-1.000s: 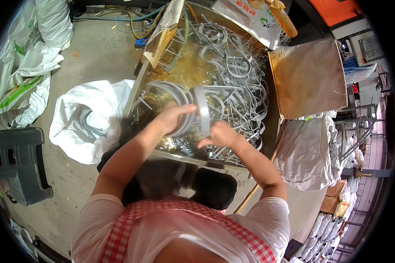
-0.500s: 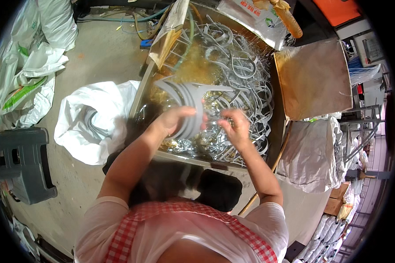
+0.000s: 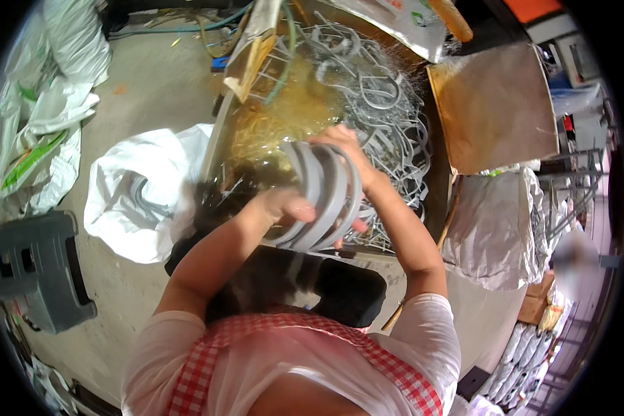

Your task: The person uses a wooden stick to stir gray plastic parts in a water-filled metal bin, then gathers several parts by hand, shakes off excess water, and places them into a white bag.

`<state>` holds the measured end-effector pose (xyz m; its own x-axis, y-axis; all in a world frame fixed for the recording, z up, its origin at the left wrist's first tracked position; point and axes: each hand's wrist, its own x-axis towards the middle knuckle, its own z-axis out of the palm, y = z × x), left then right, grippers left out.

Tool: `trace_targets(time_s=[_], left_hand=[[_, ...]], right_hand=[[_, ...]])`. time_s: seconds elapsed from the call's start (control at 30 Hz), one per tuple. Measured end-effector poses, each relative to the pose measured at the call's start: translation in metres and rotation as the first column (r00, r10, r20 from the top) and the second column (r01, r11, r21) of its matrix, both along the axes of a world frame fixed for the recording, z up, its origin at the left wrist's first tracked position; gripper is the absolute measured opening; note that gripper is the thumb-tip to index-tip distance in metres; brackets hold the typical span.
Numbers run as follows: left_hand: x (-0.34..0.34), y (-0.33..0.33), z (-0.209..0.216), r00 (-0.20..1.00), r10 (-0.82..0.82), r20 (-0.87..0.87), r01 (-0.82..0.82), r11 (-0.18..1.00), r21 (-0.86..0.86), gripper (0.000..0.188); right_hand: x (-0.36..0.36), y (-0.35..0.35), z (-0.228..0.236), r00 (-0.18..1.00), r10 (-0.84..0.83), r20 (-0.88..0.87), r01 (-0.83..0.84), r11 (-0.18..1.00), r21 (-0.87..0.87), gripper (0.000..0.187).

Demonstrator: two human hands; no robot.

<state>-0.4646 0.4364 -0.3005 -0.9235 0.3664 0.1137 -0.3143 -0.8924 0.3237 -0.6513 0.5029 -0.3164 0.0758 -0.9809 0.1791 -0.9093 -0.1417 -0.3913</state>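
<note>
Left-hand fingers grasped a stack of grey rings above the water-filled tub; right-hand fingers gripped its far edge.

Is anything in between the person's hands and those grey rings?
Nothing visible is in the way. The left hand holds the grey rings from their left side, and the right hand is at their top edge. The pile of grey pieces lies beyond, not between.

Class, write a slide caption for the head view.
Left hand grips grey rings, right hand at their far edge, over a water-filled tub of grey strips beside a white bag.
</note>
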Motion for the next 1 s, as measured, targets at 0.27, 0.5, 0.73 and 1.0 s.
trace_targets(time_s=[0.27, 0.5, 0.73, 1.0], left_hand=[[0.011, 0.026, -0.032, 0.953, 0.261, 0.152, -0.209, 0.934, -0.288, 0.085], [0.013, 0.029, -0.024, 0.992, 0.034, 0.124, -0.017, 0.990, -0.139, 0.112], [-0.032, 0.083, -0.007, 0.945, 0.076, 0.319, 0.028, 0.951, -0.307, 0.100], [-0.108, 0.130, -0.071, 0.873, 0.274, 0.404, 0.035, 0.790, -0.612, 0.081]], right_hand=[[0.016, 0.043, -0.024, 0.860, -0.117, 0.496, 0.014, 0.978, 0.207, 0.068], [0.034, 0.041, -0.083, 0.863, -0.392, 0.318, 0.479, 0.834, -0.274, 0.036], [0.035, 0.128, -0.044, 0.621, -0.511, 0.594, 0.766, 0.554, -0.325, 0.029], [-0.054, 0.152, -0.056, 0.136, -0.543, 0.829, 0.917, -0.247, -0.312, 0.028]])
